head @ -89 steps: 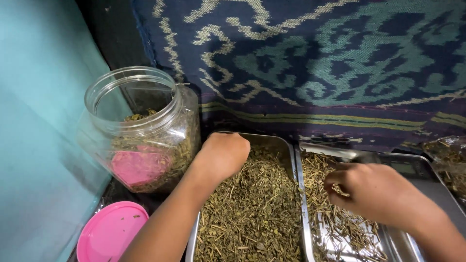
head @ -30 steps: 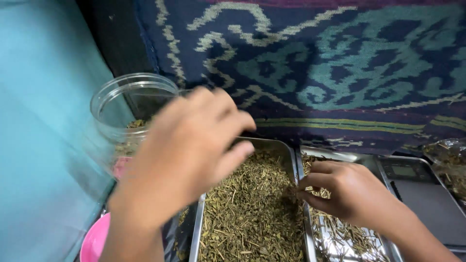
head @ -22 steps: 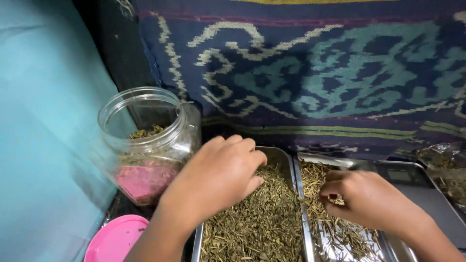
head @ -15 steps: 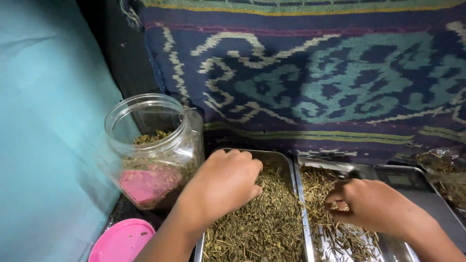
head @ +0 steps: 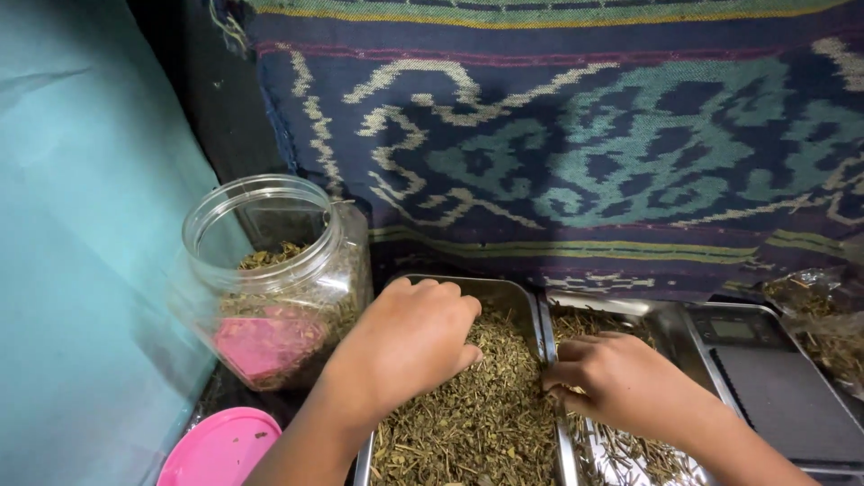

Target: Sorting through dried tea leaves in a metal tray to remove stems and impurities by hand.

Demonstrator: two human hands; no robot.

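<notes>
1. A person's left hand (head: 409, 337) lies knuckles-up on the dried herbs (head: 472, 414) that fill the left tray (head: 531, 310), fingers curled down into the far end of the heap; whether anything is gripped underneath, I cannot tell.

2. The right hand (head: 612, 378) rests at the near-left edge of the right tray (head: 652, 315), its fingers bunched into a narrow pinch beside the rim where the two steel trays meet (what sits between the fingertips is too small to make out).

3. The right tray carries a thinner scatter of pale stems (head: 630, 450), with bare metal showing through near the bottom of the view.

4. Just left of the left tray stands an open clear jar (head: 270, 279), partly filled with the same green-brown herbs, a pink patch visible through its wall.

5. A pink lid (head: 220, 447) lies flat in front of the jar, near the person's left forearm.

6. To the right of the trays sits a scale (head: 774, 387) with a dark platform, and beyond it a clear bag (head: 823, 315) of dried plant matter at the frame's edge.

7. A dark blue woven cloth (head: 576, 144) with teal and cream patterning hangs behind everything; a teal sheet (head: 81, 252) covers the left side.
</notes>
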